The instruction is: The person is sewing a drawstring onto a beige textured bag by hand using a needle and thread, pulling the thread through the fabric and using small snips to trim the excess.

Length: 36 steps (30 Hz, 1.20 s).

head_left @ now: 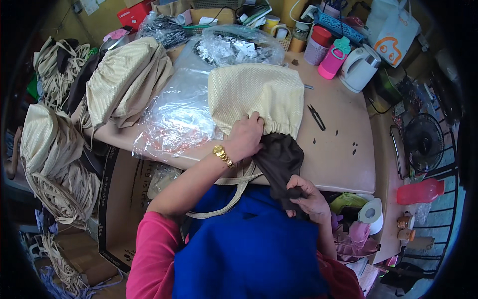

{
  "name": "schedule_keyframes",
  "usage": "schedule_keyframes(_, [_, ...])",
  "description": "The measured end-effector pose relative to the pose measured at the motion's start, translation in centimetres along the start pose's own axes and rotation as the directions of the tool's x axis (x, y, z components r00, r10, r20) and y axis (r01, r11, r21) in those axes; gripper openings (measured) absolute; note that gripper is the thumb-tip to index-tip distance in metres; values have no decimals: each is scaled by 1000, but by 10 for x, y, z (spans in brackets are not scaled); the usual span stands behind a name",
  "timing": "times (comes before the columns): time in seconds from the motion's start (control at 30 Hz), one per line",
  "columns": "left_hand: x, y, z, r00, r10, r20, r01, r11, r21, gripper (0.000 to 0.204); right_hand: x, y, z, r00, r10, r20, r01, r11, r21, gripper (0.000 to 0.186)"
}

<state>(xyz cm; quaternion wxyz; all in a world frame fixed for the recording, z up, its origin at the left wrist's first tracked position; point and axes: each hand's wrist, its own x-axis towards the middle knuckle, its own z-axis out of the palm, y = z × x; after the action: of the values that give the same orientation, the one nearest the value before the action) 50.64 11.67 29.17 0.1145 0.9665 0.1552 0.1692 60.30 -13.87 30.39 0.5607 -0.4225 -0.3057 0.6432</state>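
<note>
A cream woven fabric bag lies on the table in front of me, its mouth gathered toward me. Dark brown cloth comes out of that gathered mouth and hangs over the near table edge. My left hand is closed on the gathered rim of the bag, its thumb side hidden. Lower and to the right, my right hand pinches the end of the brown cloth. A cream strap loops below the left wrist across my blue-covered lap. Black thread snips lie on the table right of the bag.
Clear plastic bags spread over the table left of the bag. More cream bags are piled at the left, above an open cardboard box. Along the back right stand a pink bottle and a white kettle. A black fan is at the far right.
</note>
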Motion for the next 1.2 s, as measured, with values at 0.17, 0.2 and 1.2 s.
schedule_keyframes(0.17, [16,-18,1,997,49,52,-49,999,7,25,10,-20,26,958,-287,15,254,821,-511,13])
schedule_keyframes(0.2, [23,-9,-14,997,70,17,-70,998,2,22,19,-26,28,936,-352,-14,264,728,-632,13])
schedule_keyframes(1.2, [44,30,-151,832,146,-535,-181,983,-15,20,154,-130,50,947,-306,100,77,-87,-993,28])
